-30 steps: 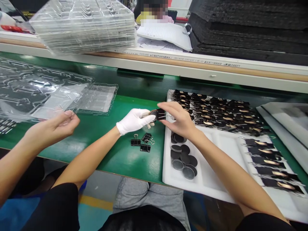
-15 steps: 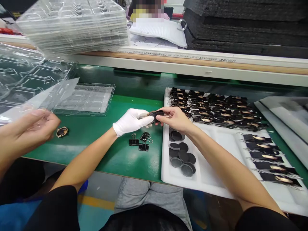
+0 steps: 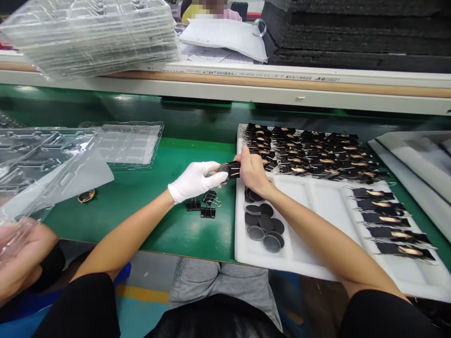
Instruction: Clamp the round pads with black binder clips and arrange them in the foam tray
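My left hand (image 3: pixel 195 180), in a white glove, pinches a small round dark part with a coppery rim (image 3: pixel 222 168). My bare right hand (image 3: pixel 251 172) grips a black binder clip (image 3: pixel 233 170) clamped on that same part, at the left edge of the white foam tray (image 3: pixel 317 234). Three loose black binder clips (image 3: pixel 202 206) lie on the green belt (image 3: pixel 151 197) just below my left hand. Several dark round discs (image 3: pixel 264 225) sit in the tray's near-left pocket.
Rows of clipped parts (image 3: pixel 310 152) fill the tray's far section and its right pocket (image 3: pixel 387 230). Another person's hand (image 3: pixel 19 256) at lower left holds a clear blister tray (image 3: pixel 45 164). One coppery part (image 3: pixel 86 195) lies on the belt. Clear trays (image 3: pixel 91 35) are stacked on the shelf.
The other person's hand dropped toward the lower left with the clear tray, leaving a coppery part on the belt. My right hand turned and closed over the clip; my left stayed put.
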The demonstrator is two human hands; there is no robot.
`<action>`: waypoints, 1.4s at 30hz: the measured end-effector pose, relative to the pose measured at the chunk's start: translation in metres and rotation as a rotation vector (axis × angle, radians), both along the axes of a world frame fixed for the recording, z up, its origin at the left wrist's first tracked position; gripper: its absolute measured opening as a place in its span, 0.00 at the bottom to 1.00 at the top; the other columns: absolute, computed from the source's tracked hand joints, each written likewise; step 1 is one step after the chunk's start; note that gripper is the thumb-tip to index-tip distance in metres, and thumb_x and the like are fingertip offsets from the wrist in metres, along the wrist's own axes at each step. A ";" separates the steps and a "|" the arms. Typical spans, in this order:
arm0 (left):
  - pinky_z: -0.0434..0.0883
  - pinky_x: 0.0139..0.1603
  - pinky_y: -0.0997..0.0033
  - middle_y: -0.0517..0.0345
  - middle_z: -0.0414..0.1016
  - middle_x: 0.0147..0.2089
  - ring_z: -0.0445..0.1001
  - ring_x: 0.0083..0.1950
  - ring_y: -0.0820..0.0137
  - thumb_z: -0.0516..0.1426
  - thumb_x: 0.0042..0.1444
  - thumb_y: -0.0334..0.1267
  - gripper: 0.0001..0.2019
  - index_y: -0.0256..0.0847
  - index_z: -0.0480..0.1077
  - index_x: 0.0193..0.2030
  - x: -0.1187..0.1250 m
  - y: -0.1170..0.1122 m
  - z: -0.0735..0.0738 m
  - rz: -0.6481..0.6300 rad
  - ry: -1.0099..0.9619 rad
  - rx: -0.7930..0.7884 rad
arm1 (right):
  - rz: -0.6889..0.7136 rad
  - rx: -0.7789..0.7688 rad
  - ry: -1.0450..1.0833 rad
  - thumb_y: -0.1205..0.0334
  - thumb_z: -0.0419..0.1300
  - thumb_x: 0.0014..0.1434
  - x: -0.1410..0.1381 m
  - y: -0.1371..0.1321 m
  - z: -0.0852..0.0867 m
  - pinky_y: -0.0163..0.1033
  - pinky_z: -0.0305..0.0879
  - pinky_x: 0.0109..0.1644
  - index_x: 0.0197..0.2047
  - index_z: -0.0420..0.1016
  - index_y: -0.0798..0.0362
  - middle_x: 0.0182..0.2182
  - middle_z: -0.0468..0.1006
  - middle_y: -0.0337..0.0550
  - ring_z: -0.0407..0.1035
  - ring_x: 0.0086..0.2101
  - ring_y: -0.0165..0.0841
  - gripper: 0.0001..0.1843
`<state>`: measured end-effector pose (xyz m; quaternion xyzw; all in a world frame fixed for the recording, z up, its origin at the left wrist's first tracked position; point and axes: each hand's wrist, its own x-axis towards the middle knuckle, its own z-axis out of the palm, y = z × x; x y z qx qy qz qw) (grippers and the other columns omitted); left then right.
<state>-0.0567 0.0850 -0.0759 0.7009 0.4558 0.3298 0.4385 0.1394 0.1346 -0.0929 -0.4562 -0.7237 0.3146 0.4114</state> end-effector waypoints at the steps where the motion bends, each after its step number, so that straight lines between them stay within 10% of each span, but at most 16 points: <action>1: 0.78 0.40 0.73 0.58 0.83 0.37 0.84 0.37 0.68 0.59 0.64 0.50 0.15 0.39 0.76 0.41 -0.001 0.001 0.000 -0.006 0.011 0.007 | -0.001 0.001 0.011 0.33 0.35 0.74 0.000 0.001 -0.004 0.41 0.51 0.31 0.20 0.51 0.46 0.18 0.53 0.36 0.53 0.22 0.32 0.36; 13: 0.80 0.40 0.70 0.55 0.85 0.38 0.87 0.43 0.60 0.58 0.64 0.51 0.17 0.38 0.78 0.38 0.000 -0.002 0.007 0.046 0.026 -0.118 | -0.023 0.070 0.030 0.43 0.39 0.77 -0.006 0.004 -0.024 0.43 0.49 0.32 0.20 0.48 0.46 0.18 0.51 0.35 0.50 0.22 0.32 0.33; 28: 0.75 0.37 0.71 0.57 0.83 0.33 0.82 0.36 0.67 0.59 0.63 0.55 0.19 0.39 0.74 0.35 -0.001 0.002 0.005 0.092 0.088 0.033 | 0.036 -0.094 -0.234 0.22 0.35 0.67 -0.003 -0.004 0.019 0.42 0.52 0.33 0.17 0.58 0.47 0.17 0.63 0.41 0.60 0.24 0.35 0.43; 42: 0.75 0.33 0.72 0.56 0.81 0.30 0.84 0.33 0.65 0.61 0.62 0.53 0.18 0.38 0.76 0.32 0.023 -0.011 0.001 0.333 -0.079 0.029 | -0.220 0.015 -0.057 0.42 0.41 0.76 -0.012 -0.010 0.013 0.42 0.53 0.34 0.17 0.57 0.46 0.16 0.63 0.41 0.62 0.22 0.35 0.37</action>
